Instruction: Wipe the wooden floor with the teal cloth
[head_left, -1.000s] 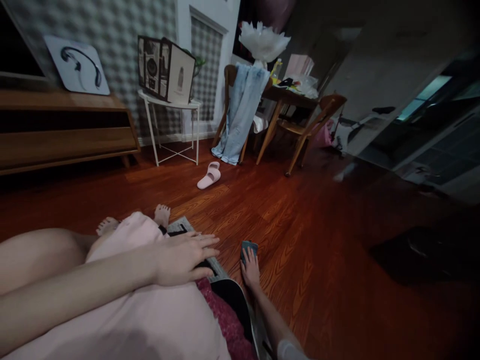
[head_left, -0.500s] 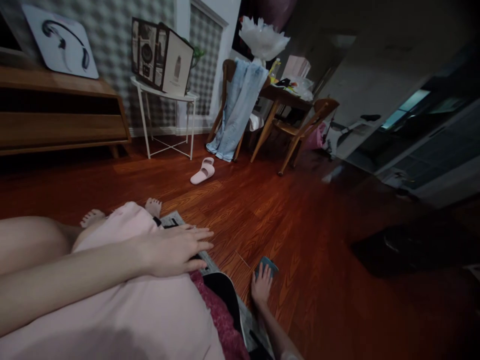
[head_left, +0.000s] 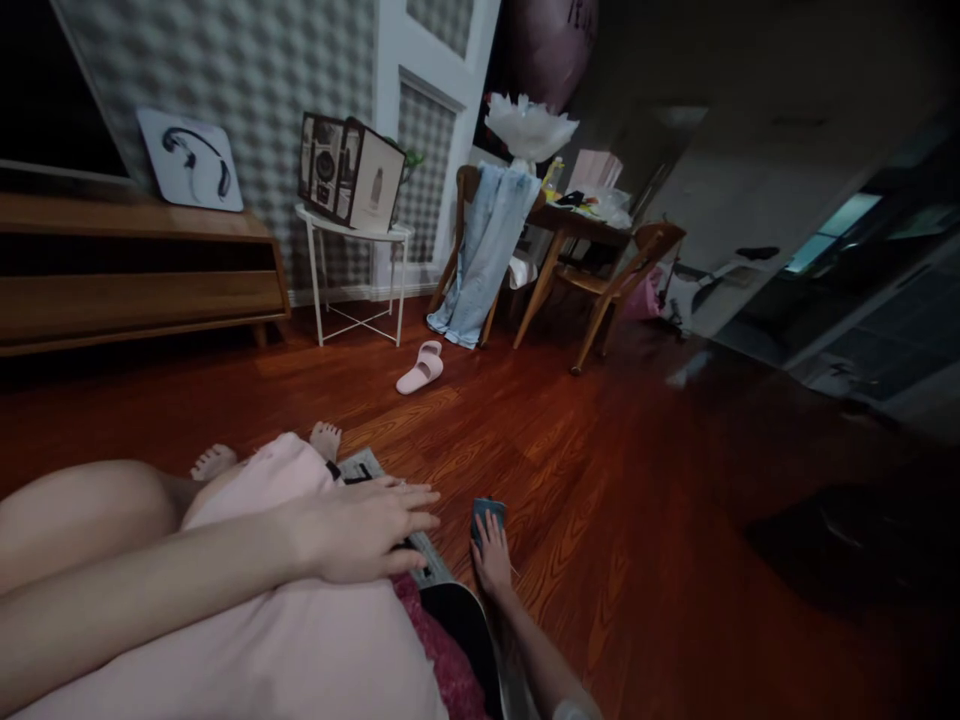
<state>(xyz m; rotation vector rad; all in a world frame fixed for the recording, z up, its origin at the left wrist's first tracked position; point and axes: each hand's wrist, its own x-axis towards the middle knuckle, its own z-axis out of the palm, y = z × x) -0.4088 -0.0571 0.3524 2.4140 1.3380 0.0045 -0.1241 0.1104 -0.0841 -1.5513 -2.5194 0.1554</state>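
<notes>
My left hand (head_left: 379,530) rests palm down on the pink cloth (head_left: 322,645) over my lap, its fingers spread and holding nothing. To the right, my right arm reaches down to the wood floor. There my right hand (head_left: 493,562) lies flat, fingers stretched out, on a small blue cloth (head_left: 480,510). Part of the cloth is hidden beneath the fingers. Between the two hands are a grey patterned mat (head_left: 366,465), a black edge and dark red fabric (head_left: 450,675). My bare feet show beyond the lap.
A pink slipper (head_left: 420,370) lies on the floor ahead. Behind it stand a white side table (head_left: 356,228) with a printed box, a wooden TV cabinet (head_left: 135,300), and a chair hung with jeans (head_left: 480,255). A second chair (head_left: 630,275) is by the dining table.
My right hand and the blue cloth have moved left across the floor, closer to my left hand. The view has shifted slightly. My left hand stays on my lap.
</notes>
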